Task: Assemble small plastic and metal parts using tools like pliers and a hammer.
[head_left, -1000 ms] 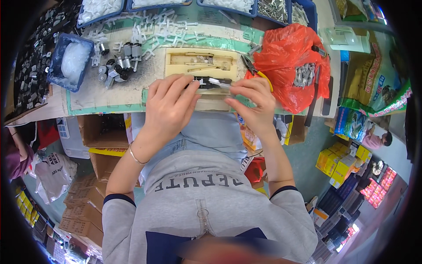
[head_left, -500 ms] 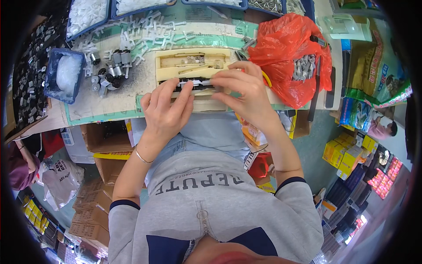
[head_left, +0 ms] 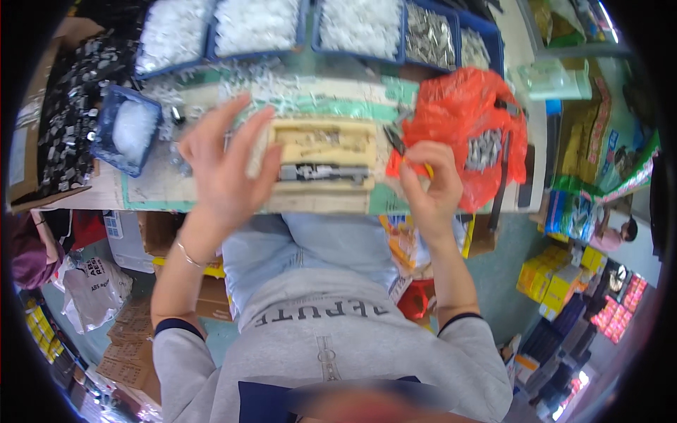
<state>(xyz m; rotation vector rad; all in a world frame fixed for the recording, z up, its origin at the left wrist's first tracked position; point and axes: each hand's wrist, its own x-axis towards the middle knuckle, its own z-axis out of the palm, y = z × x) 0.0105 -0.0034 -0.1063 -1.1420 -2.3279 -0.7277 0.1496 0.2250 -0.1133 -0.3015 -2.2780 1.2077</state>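
Note:
A cream-coloured jig [head_left: 372,151] lies on the workbench in front of me. In its near slot rests a long black and grey part [head_left: 321,173], with small metal pieces in the slot behind it. My left hand [head_left: 229,166] is raised over the jig's left end, fingers spread and blurred, holding nothing I can see. To the right of the jig, my right hand [head_left: 434,183] has its thumb and fingers closed round the handles of small pliers [head_left: 393,139] with dark jaws. Part of the handles is hidden by the fingers.
Blue bins [head_left: 307,32] of white and metal parts line the back. A red plastic bag [head_left: 451,106] with grey pieces lies right of the pliers. At left stand a small blue tray [head_left: 127,130] and a heap of black parts [head_left: 67,120]. White pieces [head_left: 261,81] lie scattered behind the jig.
Both hands have left the part in the jig. The left has lifted away leftward with fingers spreading; the right has moved right and taken hold of the pliers. The view has shifted too.

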